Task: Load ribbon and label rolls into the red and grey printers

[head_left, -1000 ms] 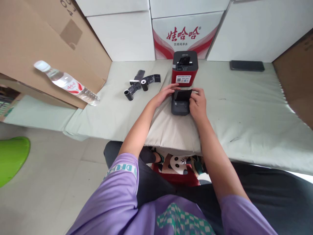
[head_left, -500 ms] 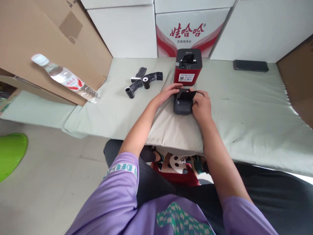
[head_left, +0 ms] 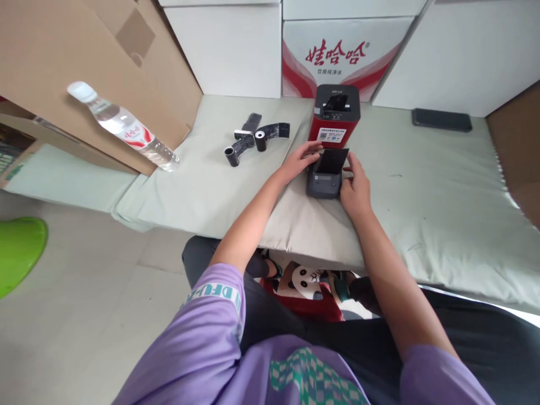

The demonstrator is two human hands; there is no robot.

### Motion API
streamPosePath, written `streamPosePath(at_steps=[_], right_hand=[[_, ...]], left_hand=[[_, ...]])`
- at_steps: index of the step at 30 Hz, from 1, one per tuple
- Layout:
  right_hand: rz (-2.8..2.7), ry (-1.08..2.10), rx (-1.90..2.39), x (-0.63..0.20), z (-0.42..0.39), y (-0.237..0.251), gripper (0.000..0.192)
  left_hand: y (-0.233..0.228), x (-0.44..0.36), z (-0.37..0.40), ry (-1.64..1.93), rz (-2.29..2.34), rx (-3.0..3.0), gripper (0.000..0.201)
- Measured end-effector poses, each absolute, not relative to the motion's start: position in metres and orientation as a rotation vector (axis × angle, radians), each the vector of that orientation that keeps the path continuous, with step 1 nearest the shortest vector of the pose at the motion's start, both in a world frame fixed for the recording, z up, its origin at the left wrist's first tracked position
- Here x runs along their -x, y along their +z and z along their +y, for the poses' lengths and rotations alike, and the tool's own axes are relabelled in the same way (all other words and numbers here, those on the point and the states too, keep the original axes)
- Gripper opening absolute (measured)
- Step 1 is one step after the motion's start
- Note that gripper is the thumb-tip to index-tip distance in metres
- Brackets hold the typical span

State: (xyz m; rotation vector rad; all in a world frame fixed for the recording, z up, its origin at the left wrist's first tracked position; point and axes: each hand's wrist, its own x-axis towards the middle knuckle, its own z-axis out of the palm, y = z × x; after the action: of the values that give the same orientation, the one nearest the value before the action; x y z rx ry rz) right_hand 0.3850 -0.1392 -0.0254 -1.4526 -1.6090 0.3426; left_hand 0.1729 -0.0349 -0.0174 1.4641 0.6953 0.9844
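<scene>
A small dark printer [head_left: 324, 183] lies on the pale padded tabletop [head_left: 439, 185], just in front of a taller red printer [head_left: 336, 115], with a black sheet [head_left: 331, 161] standing up from its far end. The left hand [head_left: 301, 160] rests with loosely spread fingers against the small printer's left side, and the right hand [head_left: 356, 188] cups its right side, fingertips at the sheet's edge. Black paper rolls [head_left: 253, 139] lie well to the left, a water bottle [head_left: 122, 126] beyond them.
</scene>
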Motion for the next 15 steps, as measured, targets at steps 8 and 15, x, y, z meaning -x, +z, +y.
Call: streamPosePath(at_steps=[8, 15], right_hand=[[-1.440, 0.612, 1.647, -0.334, -0.172, -0.016, 0.119], [-1.241, 0.335, 1.776, -0.287, -0.177, -0.013, 0.114]], left_hand=[[-0.002, -0.166, -0.036, 1.061, 0.738, -1.064, 0.037], [-0.001, -0.166, -0.042, 1.055, 0.759, -1.100, 0.032]])
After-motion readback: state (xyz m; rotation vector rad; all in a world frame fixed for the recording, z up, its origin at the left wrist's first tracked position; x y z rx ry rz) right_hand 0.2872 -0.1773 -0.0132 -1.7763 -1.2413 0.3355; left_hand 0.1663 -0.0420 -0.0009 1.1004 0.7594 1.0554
